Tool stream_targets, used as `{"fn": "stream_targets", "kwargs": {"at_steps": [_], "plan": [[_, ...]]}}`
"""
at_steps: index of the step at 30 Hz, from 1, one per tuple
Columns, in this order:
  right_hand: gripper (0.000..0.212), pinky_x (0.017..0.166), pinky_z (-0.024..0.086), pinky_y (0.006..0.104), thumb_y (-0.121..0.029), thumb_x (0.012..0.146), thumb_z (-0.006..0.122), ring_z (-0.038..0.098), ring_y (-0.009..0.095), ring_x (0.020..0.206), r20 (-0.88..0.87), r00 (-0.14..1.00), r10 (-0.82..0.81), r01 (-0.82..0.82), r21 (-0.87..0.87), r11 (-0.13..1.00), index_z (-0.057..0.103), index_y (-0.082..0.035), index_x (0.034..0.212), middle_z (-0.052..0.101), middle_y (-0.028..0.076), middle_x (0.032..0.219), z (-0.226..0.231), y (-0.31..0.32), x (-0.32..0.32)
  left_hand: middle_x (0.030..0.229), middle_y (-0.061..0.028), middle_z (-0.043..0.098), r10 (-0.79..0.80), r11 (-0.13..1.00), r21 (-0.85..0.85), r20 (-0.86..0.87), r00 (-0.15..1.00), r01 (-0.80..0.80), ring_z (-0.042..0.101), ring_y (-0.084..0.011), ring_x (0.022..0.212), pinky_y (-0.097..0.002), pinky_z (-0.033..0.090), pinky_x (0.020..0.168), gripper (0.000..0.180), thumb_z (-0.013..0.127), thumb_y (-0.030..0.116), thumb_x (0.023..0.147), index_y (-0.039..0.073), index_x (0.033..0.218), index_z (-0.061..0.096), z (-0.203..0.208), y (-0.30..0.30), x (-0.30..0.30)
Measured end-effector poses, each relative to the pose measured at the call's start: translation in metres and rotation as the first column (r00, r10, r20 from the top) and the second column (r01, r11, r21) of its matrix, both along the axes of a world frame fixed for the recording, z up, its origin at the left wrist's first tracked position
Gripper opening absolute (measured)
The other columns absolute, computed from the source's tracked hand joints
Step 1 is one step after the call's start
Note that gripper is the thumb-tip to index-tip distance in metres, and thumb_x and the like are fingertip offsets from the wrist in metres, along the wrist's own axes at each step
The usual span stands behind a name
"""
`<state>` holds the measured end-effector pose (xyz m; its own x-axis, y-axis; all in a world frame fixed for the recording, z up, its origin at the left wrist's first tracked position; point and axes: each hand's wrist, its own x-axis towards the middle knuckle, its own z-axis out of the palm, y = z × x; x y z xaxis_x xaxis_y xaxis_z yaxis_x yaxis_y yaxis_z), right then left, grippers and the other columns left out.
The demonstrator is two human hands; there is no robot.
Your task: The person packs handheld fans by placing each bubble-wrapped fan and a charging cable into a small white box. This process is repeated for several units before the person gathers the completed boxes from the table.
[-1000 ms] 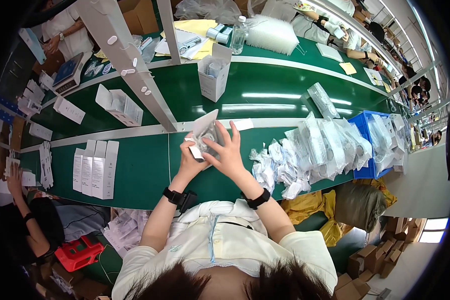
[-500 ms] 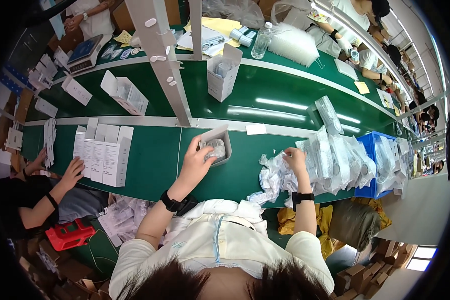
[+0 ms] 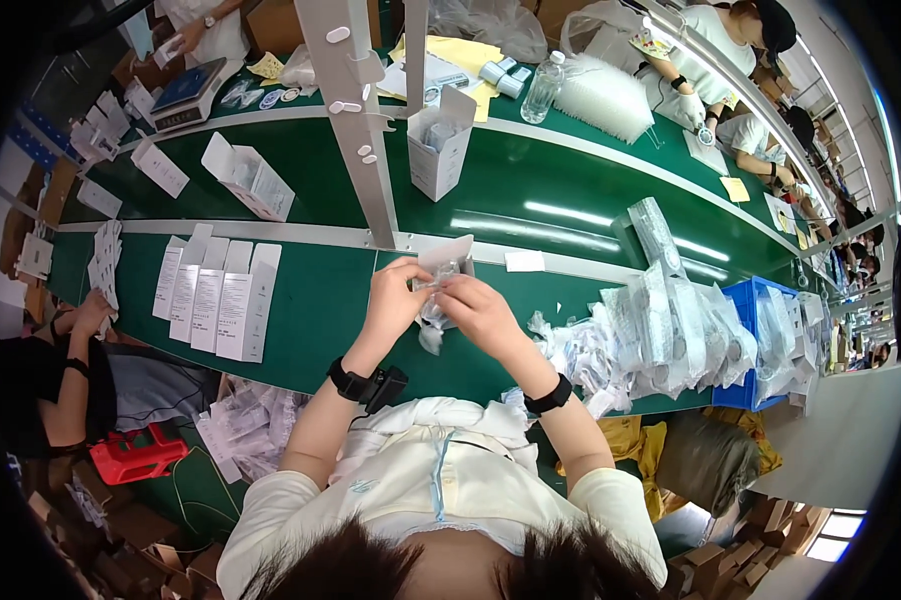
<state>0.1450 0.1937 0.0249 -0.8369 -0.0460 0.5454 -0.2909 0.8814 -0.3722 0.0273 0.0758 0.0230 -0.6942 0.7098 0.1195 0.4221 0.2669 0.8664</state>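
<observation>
Both hands pinch one clear plastic packet (image 3: 432,300) at the mouth of a small white carton (image 3: 444,262) over the green table (image 3: 320,300), left hand (image 3: 395,298) steadying and right hand (image 3: 477,308) feeding, so this looks like the packing step, and the next move likely calls for sliding the packet fully inside.

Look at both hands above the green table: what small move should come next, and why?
Probably slide the clear plastic pouch into the small open white carton. Both the left hand and the right hand have a grip on the pouch right at the carton's open mouth, with its flap raised.
</observation>
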Motion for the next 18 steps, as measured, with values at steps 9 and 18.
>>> {"fn": "stream_targets", "kwargs": {"at_steps": [9, 18], "plan": [[0.071, 0.104, 0.023, 0.0385, -0.021, 0.062, 0.076, 0.032, 0.029, 0.123, 0.029, 0.977, -0.212, 0.213, -0.164, 0.963, 0.043, -0.009, 0.124, 0.038, 0.017, 0.125, -0.017, 0.010, 0.025, 0.142, -0.0161, 0.016, 0.217, 0.682, -0.345, -0.746, 0.629, -0.645, 0.013, -0.0379, 0.130, -0.0602, 0.017, 0.097, 0.083, 0.075, 0.026, 0.062, 0.010, 0.131, 0.032, -0.030, -0.136, -0.105], [0.115, 0.102, 0.027, 0.0347, -0.008, 0.055, 0.080, 0.032, 0.027, 0.124, 0.242, 0.962, -0.129, 0.271, -0.762, 0.588, 0.001, -0.005, 0.138, 0.027, 0.016, 0.136, -0.048, 0.059, -0.008, 0.144, -0.0165, 0.003, 0.202, 0.542, -0.715, -0.400, 0.894, -0.442, 0.004, -0.0395, 0.132, -0.0691, 0.015, 0.091, 0.091, 0.058, -0.010, 0.063, 0.012, 0.139, 0.012, -0.086, -0.174, -0.065]]}}
